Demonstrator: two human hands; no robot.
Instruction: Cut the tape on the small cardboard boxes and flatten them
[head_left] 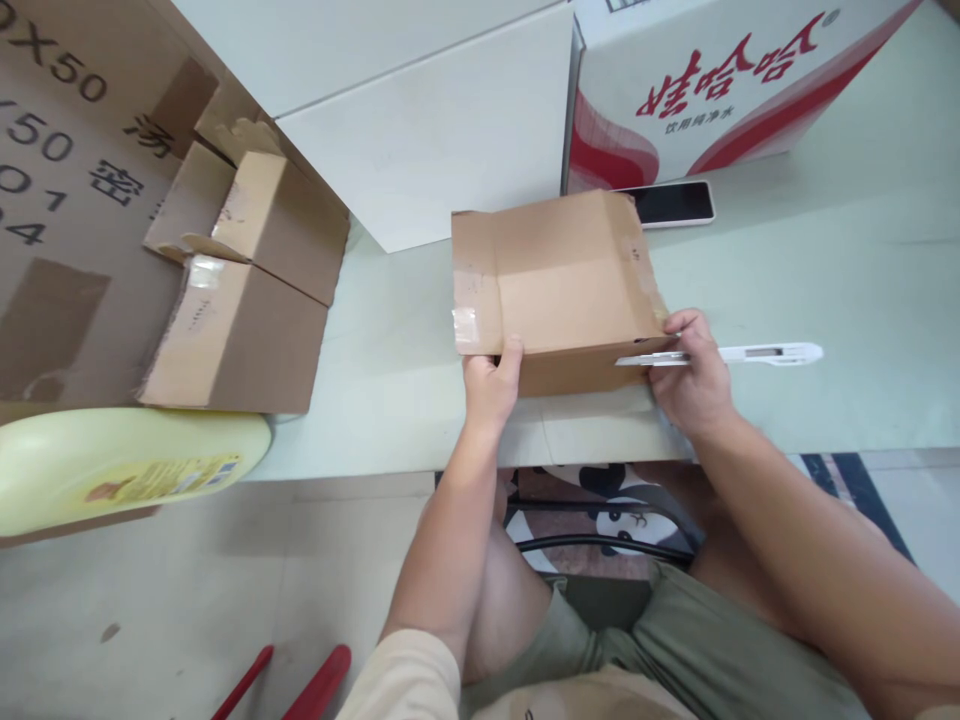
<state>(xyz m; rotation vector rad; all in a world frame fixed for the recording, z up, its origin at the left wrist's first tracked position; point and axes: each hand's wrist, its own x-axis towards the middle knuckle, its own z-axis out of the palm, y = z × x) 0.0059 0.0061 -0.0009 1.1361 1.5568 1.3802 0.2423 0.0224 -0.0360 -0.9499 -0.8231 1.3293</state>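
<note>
A brown cardboard box [566, 275] lies at the front of the pale green tabletop [397, 370], tilted a little, with tape on its left and right edges. My left hand [489, 388] grips its near left corner, the thumb on top and the other fingers hidden beneath. At the near right corner, my right hand [694, 375] pinches the cardboard between thumb and finger. That same hand also holds a white utility knife [776, 354], whose blade points left along the box's near side.
Behind the box stand a white carton [442, 140] and a red-and-white water carton [697, 100], with a phone [675, 203] lying before them. To the left are small cardboard boxes [262, 335], a large printed carton [60, 240] and a yellow bottle [135, 465] by the table edge.
</note>
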